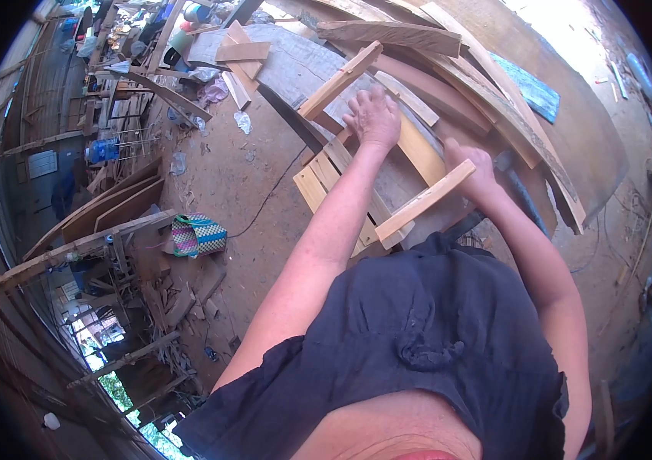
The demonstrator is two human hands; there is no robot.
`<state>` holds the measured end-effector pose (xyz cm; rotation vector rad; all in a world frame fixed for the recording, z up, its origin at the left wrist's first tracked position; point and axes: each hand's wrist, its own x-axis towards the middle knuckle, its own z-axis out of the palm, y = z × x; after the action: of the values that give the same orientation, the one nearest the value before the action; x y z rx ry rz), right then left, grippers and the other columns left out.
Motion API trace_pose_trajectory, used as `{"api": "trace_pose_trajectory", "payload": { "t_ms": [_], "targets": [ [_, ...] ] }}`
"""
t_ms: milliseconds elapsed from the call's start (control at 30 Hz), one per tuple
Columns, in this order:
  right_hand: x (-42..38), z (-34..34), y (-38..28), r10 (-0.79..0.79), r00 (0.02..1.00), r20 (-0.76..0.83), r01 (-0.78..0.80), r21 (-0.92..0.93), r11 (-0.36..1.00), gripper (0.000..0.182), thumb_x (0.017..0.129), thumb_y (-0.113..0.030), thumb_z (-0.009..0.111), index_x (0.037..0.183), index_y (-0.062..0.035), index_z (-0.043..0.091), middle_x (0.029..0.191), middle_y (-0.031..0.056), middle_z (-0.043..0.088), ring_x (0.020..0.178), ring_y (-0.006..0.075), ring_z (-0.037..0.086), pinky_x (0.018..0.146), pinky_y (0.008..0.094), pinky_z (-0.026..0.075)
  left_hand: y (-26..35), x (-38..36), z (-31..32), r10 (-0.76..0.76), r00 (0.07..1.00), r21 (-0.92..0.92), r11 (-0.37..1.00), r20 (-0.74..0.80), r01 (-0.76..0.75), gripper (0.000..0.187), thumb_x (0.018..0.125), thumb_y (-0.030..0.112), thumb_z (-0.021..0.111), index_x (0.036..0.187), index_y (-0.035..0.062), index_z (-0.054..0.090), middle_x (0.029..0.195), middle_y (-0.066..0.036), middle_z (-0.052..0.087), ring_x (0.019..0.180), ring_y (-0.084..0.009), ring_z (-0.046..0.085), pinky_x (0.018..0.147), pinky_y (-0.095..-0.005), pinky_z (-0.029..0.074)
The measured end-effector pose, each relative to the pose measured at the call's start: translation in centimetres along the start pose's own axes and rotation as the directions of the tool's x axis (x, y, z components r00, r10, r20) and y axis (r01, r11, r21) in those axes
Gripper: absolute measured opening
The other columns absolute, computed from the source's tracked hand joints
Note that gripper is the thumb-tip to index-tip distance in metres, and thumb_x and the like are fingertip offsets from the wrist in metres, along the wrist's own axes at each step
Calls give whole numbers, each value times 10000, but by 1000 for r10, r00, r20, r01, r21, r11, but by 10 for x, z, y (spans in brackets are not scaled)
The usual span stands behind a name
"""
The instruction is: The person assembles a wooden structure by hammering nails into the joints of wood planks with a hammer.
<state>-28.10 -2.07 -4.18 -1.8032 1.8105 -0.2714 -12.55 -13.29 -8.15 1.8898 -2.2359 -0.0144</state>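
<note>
A wooden frame of pale slats and rails lies in front of my body, on a grey work board. My left hand is closed with bent fingers over the middle of the frame, between its two crosswise bars. The far bar stands just beyond the left fingers. My right hand is curled into a fist at the right end of the near bar; whatever it grips is hidden. Several yellowish slats show beneath my left forearm.
Long planks are heaped at the upper right, with a blue-painted board beside them. A woven basket sits on the floor at left, near a dark cord. Wood scraps pile up at lower left.
</note>
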Motion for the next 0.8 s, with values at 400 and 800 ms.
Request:
{"api": "trace_pose_trajectory", "payload": {
  "t_ms": [400, 800],
  "targets": [
    [36, 6, -9, -50, 994, -93, 56, 64, 996, 166, 759, -91, 471, 879, -14, 558, 798, 223, 628, 797, 351, 628, 696, 454, 482, 1, -1, -6, -33, 997, 4, 999, 75, 32, 278, 849, 311, 446, 1086, 167, 469, 1059, -123, 469, 1065, -325, 413, 831, -536, 317],
    [64, 11, -16, -18, 998, -64, 23, 80, 997, 207, 776, -100, 461, 925, -26, 585, 863, 215, 636, 843, 345, 628, 743, 439, 484, 0, 0, -3, -24, 998, -3, 1000, 53, 24, 272, 838, 302, 466, 1064, 151, 483, 1077, -117, 481, 1071, -329, 417, 843, -536, 308]
  ]
}}
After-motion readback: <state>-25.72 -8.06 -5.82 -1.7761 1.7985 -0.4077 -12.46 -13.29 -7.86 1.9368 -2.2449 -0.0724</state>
